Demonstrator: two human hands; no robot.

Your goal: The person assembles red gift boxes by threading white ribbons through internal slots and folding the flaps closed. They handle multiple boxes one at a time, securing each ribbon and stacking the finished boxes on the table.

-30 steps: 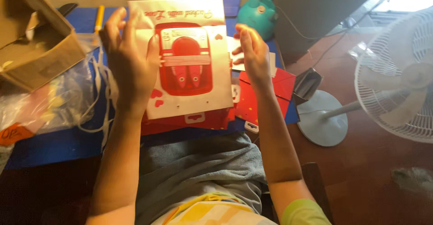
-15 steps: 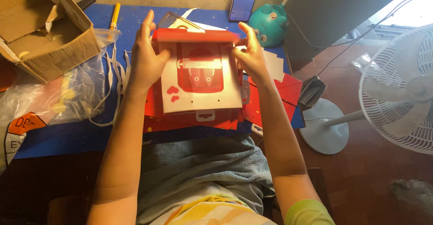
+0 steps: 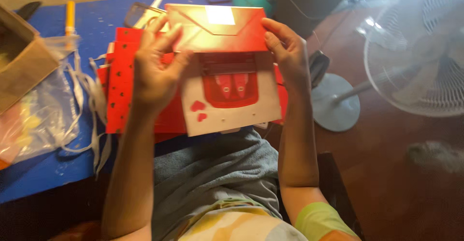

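Above the blue table (image 3: 43,173): red-and-white flat paper gift bag (image 3: 227,77) pinched at folded top edge by left hand (image 3: 154,74) and right hand (image 3: 287,52), both closed. Judged light, thin, crease-prone; best gripped along edges.

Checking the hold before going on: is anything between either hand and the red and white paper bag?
Nothing visible. The left hand and the right hand both grip the paper bag directly at its folded red top, above the stack of red sheets on the blue table.
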